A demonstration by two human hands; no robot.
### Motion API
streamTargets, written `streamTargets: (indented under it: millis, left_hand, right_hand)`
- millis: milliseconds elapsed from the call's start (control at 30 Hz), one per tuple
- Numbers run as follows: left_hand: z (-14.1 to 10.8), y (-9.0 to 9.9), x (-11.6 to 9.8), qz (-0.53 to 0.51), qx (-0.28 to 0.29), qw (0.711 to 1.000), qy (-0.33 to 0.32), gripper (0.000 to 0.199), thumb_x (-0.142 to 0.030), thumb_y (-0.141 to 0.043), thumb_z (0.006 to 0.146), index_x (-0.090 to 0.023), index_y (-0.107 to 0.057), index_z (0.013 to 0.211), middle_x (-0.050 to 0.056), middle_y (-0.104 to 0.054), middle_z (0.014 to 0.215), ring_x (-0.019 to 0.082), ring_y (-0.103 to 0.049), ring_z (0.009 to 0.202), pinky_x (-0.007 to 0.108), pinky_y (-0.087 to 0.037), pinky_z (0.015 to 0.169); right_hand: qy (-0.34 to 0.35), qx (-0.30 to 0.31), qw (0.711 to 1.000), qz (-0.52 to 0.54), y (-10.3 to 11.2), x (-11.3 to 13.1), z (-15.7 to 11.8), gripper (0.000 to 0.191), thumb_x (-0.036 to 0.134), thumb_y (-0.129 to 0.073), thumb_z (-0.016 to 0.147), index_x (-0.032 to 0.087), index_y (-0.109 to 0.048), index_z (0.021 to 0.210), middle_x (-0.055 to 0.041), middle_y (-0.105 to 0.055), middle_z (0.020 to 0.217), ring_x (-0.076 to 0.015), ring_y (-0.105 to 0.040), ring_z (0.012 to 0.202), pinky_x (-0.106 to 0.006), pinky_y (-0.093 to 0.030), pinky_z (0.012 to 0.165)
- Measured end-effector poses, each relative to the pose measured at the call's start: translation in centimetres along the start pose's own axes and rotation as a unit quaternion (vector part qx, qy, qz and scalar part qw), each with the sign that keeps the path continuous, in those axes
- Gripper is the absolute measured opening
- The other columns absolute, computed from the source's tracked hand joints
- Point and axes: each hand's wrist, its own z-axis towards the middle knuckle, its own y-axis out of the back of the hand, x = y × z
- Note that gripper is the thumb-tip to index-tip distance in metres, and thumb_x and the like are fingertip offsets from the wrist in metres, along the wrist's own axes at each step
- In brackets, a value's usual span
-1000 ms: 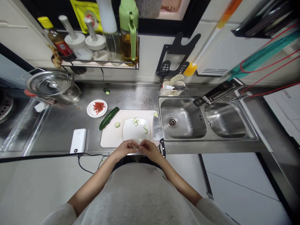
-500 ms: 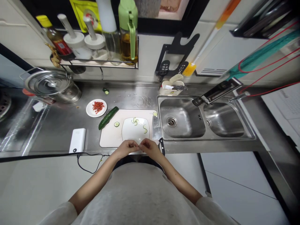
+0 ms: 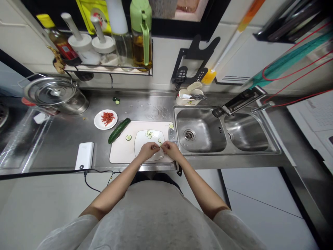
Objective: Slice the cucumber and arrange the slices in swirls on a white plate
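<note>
My left hand (image 3: pixel 148 151) and my right hand (image 3: pixel 171 150) meet over the right part of a white square plate (image 3: pixel 140 139), fingertips pinched together. What they hold, if anything, is too small to make out. Thin curved cucumber slices (image 3: pixel 149 134) lie on the plate, and another curved piece (image 3: pixel 160 140) shows just beyond my fingertips. The plate stands on a pale cutting board (image 3: pixel 118 152). A round cucumber slice (image 3: pixel 128 138) is left of the plate, and a cucumber (image 3: pixel 119 131) lies across the board's left edge. The knife (image 3: pixel 172 135) is partly hidden under my right hand.
Left of the board are a small plate (image 3: pixel 96 119) of red pieces, a white power bank (image 3: pixel 84 155) with a cable, and a lidded steel pot (image 3: pixel 75 102). A cucumber end (image 3: pixel 116 100) lies behind. The double sink (image 3: pixel 200 130) is on the right.
Both hands have moved forward and slightly right, from the plate's near edge to above its right part. They now cover part of the knife. The view has shifted slightly.
</note>
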Motion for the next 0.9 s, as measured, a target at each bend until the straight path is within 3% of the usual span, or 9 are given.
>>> streamTargets:
  millis: [233, 733, 900]
  left_hand:
    - [2.9, -1.2, -0.8, 0.061, -0.030, 0.997, 0.042, 0.015, -0.034, -0.067, 0.074, -0.020, -0.071, 0.078, 0.002, -0.067, 0.075, 0.014, -0.056, 0.069, 0.024, -0.039, 0.062]
    - [3.2, -1.5, -1.4, 0.115, -0.053, 0.989, 0.075, 0.017, -0.033, -0.066, 0.077, -0.026, -0.067, 0.092, 0.000, -0.068, 0.082, 0.016, -0.059, 0.075, 0.024, -0.034, 0.061]
    - [3.2, -1.6, -1.7, 0.135, -0.052, 0.987, 0.073, 0.015, -0.033, -0.064, 0.079, -0.026, -0.067, 0.092, 0.000, -0.067, 0.083, 0.017, -0.058, 0.076, 0.025, -0.033, 0.061]
  right_hand:
    - [-0.015, -0.029, 0.988, -0.151, 0.9, -0.2, 3.2, 0.010, 0.022, -0.057, 0.077, 0.017, -0.062, 0.071, 0.0014, -0.060, 0.064, -0.0112, -0.051, 0.062, -0.021, -0.033, 0.058]
    - [-0.015, -0.025, 0.965, -0.259, 0.5, -0.1, 4.3, 0.009, 0.020, -0.056, 0.079, 0.017, -0.063, 0.075, -0.0025, -0.063, 0.069, -0.0140, -0.051, 0.064, -0.024, -0.029, 0.058]
    - [-0.018, -0.048, 0.955, -0.293, 0.1, 0.2, 3.7, 0.011, 0.022, -0.055, 0.082, 0.018, -0.063, 0.088, -0.0034, -0.064, 0.072, -0.0164, -0.054, 0.068, -0.025, -0.028, 0.060]
